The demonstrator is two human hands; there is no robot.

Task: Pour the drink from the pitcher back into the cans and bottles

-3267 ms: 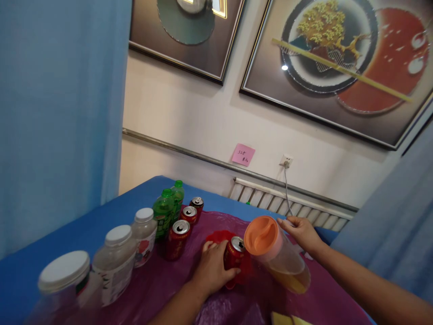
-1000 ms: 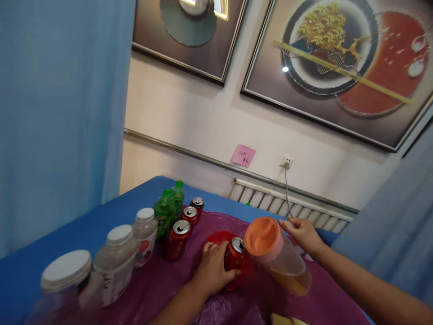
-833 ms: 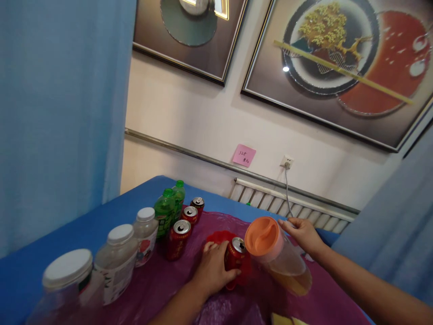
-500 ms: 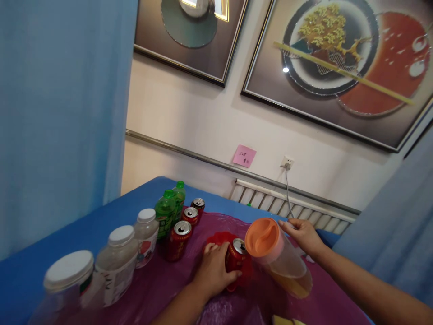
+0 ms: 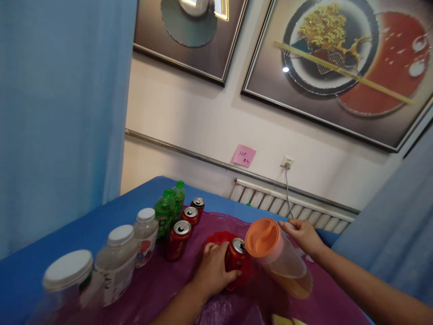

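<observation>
My left hand (image 5: 214,270) is wrapped round a red can (image 5: 236,256) with an opened top, which stands in or over a red dish (image 5: 219,238). Right beside the can, a clear pitcher (image 5: 287,266) with an orange lid (image 5: 262,238) leans toward it, yellowish liquid low inside. My right hand (image 5: 301,231) is closed at the far side of the pitcher, near its lid; the handle is mostly hidden. Left of my left hand, a red can (image 5: 179,240) stands in a row with two more cans.
Two green bottles (image 5: 165,212) stand behind several white-capped jars (image 5: 118,262) on the left. Purple sheeting (image 5: 162,289) covers part of the blue table (image 5: 135,198). A yellow item (image 5: 282,320) lies at the bottom edge. Behind are a radiator (image 5: 264,198) and wall.
</observation>
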